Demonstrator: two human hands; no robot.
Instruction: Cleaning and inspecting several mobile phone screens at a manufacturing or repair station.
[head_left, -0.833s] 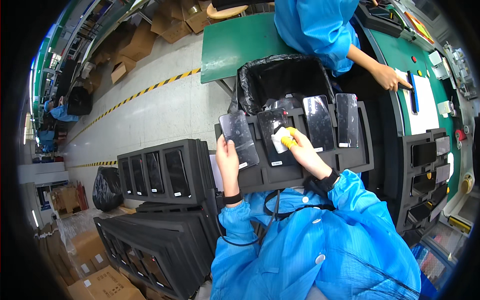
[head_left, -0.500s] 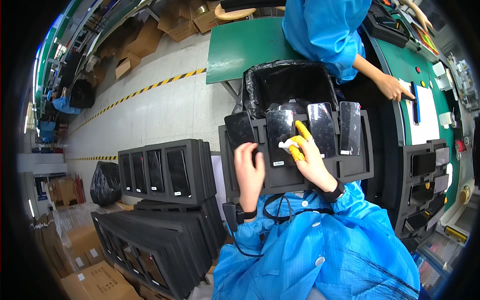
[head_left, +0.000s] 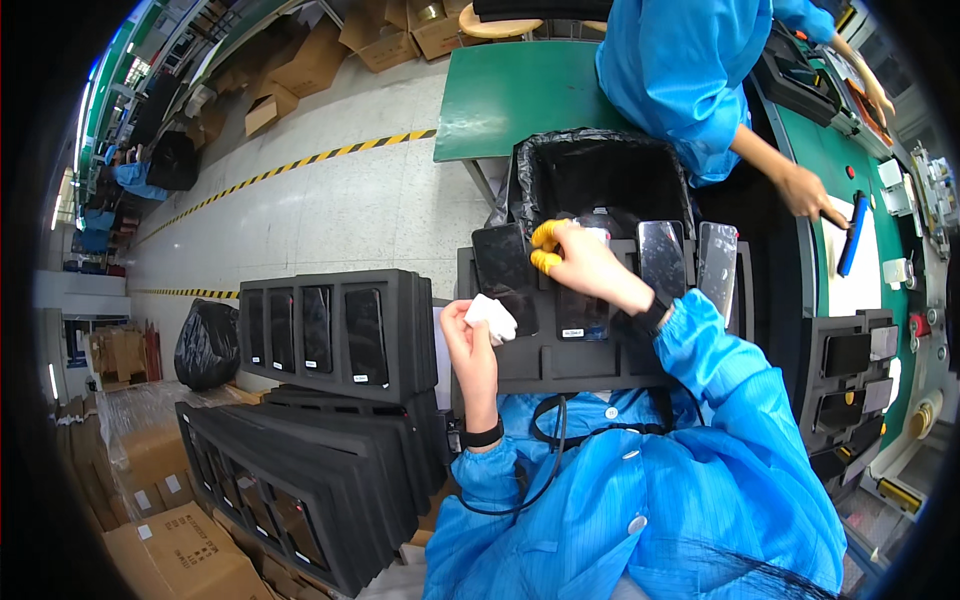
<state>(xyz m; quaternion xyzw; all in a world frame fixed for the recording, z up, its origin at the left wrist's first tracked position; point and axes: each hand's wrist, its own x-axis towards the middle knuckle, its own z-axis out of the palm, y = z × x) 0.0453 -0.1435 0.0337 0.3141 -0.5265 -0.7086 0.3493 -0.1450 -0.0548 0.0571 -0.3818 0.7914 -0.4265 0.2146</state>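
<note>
Person in blue smock is sitting with a black foam tray (head_left: pixel 600 355) resting across the lap, directly under both hands

Left hand (head_left: pixel 472 335) is pinching a small white wiping cloth (head_left: pixel 492 316) between thumb and fingers, holding it just above the tray's near-left part

Right hand (head_left: pixel 585 262), yellow finger cots (head_left: pixel 546 247) on two fingers, is gripping the top edge of a dark phone (head_left: pixel 578 300) standing in the middle slot, apparently drawing it up or seating it; cannot tell which

Another phone (head_left: pixel 503 275) is leaning in the slot just left of the right hand, close above the cloth; two more phones (head_left: pixel 690 262) are standing in the slots to that hand's right

Beyond the right hand, a bin with a black liner (head_left: pixel 600 175) is sitting against the tray's far edge

Left of the left hand, stacked foam trays (head_left: pixel 330 335) are holding upright phones

A co-worker's hand (head_left: pixel 805 192) is working at the green table (head_left: pixel 830 150), well right of both hands

Judgement: the step looks like wiping phones one at a time. Next move is calling for bringing cloth and phone face together, holding the glass by its edges only
</note>
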